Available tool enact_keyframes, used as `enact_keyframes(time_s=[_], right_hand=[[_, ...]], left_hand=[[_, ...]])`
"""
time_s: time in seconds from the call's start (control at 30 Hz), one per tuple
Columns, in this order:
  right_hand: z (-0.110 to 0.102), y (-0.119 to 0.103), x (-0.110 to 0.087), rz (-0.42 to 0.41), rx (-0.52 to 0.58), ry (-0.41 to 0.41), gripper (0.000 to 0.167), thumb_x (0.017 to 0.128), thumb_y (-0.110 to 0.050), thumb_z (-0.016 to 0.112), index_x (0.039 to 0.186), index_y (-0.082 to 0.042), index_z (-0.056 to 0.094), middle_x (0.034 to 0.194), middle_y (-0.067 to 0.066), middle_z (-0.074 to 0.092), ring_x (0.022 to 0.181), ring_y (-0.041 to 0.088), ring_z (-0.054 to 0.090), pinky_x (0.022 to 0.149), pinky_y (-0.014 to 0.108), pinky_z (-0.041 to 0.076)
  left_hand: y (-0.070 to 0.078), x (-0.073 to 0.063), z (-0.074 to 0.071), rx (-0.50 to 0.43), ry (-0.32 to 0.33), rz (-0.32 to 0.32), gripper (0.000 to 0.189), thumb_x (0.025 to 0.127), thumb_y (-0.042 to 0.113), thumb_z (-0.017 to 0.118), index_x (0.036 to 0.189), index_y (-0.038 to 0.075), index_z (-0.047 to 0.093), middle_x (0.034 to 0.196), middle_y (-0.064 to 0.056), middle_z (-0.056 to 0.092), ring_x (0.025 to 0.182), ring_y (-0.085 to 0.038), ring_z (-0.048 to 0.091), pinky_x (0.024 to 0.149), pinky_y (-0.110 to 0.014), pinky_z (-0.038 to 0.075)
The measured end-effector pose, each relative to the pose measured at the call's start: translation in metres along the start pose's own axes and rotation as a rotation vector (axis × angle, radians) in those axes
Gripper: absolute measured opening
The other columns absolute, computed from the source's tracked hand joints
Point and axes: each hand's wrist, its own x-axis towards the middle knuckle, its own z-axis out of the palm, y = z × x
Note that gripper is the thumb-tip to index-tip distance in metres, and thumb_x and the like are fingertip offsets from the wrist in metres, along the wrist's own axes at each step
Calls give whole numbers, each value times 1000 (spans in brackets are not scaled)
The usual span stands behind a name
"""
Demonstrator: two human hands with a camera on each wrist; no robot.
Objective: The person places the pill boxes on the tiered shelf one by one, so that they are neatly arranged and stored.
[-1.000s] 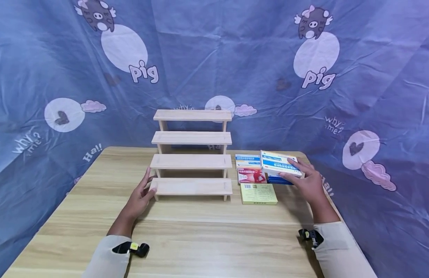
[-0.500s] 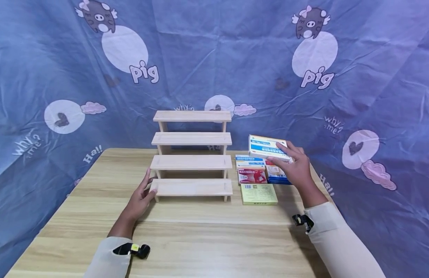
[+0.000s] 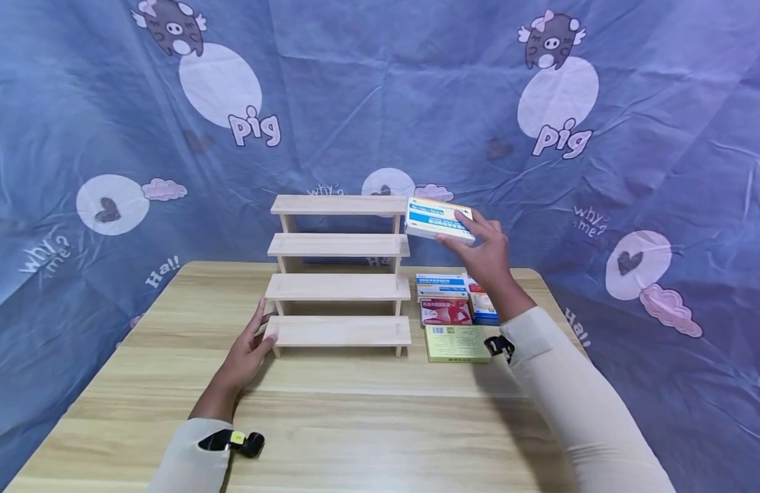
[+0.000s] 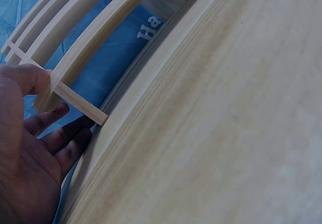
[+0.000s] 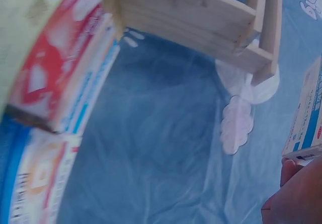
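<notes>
A four-step wooden display rack (image 3: 337, 287) stands on the table. At its left end my left hand (image 3: 247, 352) pinches the lowest step; in the left wrist view the thumb of that hand (image 4: 30, 148) lies on the step's end, with the other fingers below and behind. My right hand (image 3: 485, 250) holds a white and blue medicine box (image 3: 440, 218) by its right end, raised beside the rack's top step. The box's left end overlaps the upper right corner of the rack in the head view. In the right wrist view this medicine box (image 5: 307, 116) shows only partly.
Right of the rack lie several more medicine boxes: a white and blue one (image 3: 440, 284), a red one (image 3: 444, 312), a yellow-green one (image 3: 457, 344) and a blue and white one (image 3: 483, 308), partly behind my right arm. A blue patterned cloth (image 3: 331, 89) hangs behind the table.
My right hand has lifted the white and blue medicine box from above the other boxes, up and left to the rack's top step. My left hand stays in place.
</notes>
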Motion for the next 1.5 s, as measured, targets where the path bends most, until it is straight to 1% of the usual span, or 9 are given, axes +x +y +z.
enact_keyframes(time_s=[0.1, 0.2, 0.33, 0.53, 0.7, 0.9, 1.07, 1.33, 1.5], right_hand=[[9, -12, 11, -25, 8, 5, 72, 90, -38, 92, 154, -23, 63, 174, 17, 41, 141, 39, 46, 116, 60, 38], [18, -23, 20, -49, 12, 15, 72, 90, -36, 93, 154, -21, 64, 173, 18, 43, 137, 40, 48, 115, 59, 38], [32, -37, 31, -55, -9, 22, 72, 89, -35, 93, 153, -19, 64, 171, 20, 46, 141, 42, 50, 118, 62, 34], [54, -57, 44, -41, 5, 8, 72, 90, -38, 92, 154, -18, 64, 172, 18, 45, 159, 44, 40, 131, 71, 17], [72, -70, 50, -10, 2, -19, 72, 94, -42, 88, 156, -20, 61, 175, 17, 41, 165, 50, 28, 130, 80, 4], [95, -91, 58, 2, -4, -59, 74, 95, -48, 84, 159, -22, 58, 177, 13, 39, 163, 34, 35, 131, 78, -1], [116, -107, 65, -15, -43, -78, 74, 94, -52, 84, 159, -25, 59, 176, 13, 40, 163, 33, 35, 130, 80, 3], [145, -129, 73, -14, -116, -167, 74, 96, -60, 79, 160, -30, 57, 176, 9, 41, 156, 28, 37, 130, 67, 14], [155, -134, 76, -31, -207, -170, 73, 96, -62, 78, 159, -31, 58, 175, 8, 45, 152, 27, 41, 125, 63, 22]], left_hand=[[0, 1, 0, 15, 1, 0, 81, 117, 23, 53, 177, 36, -1, 176, -31, 28, 153, -57, 43, 117, -38, 47], [-1, 2, 2, -8, -1, 8, 82, 117, 19, 53, 177, 35, 0, 175, -32, 28, 153, -59, 43, 112, -24, 48], [-3, 3, 3, -37, -4, 22, 82, 116, 16, 53, 177, 32, 0, 174, -34, 29, 152, -60, 43, 102, -5, 41], [-2, 3, 2, -21, -14, 34, 81, 117, 18, 51, 178, 28, -2, 174, -34, 29, 151, -60, 44, 100, -5, 42], [-3, 4, 3, -41, -32, 50, 81, 117, 16, 51, 177, 27, -3, 173, -35, 28, 152, -62, 42, 100, -5, 42], [-1, 3, 2, -19, -37, 37, 81, 118, 20, 50, 177, 28, -4, 175, -33, 26, 153, -60, 42, 100, -7, 42], [1, 4, 1, -32, -34, 40, 81, 118, 20, 51, 178, 25, -3, 175, -33, 27, 153, -60, 42, 99, -5, 43], [-1, 0, 1, -29, -11, 29, 83, 117, 19, 53, 177, 33, -3, 174, -33, 30, 151, -59, 44, 99, -3, 42], [-2, 0, 1, -23, -13, 43, 82, 117, 20, 52, 177, 32, -3, 174, -33, 30, 151, -59, 45, 99, -2, 42]])
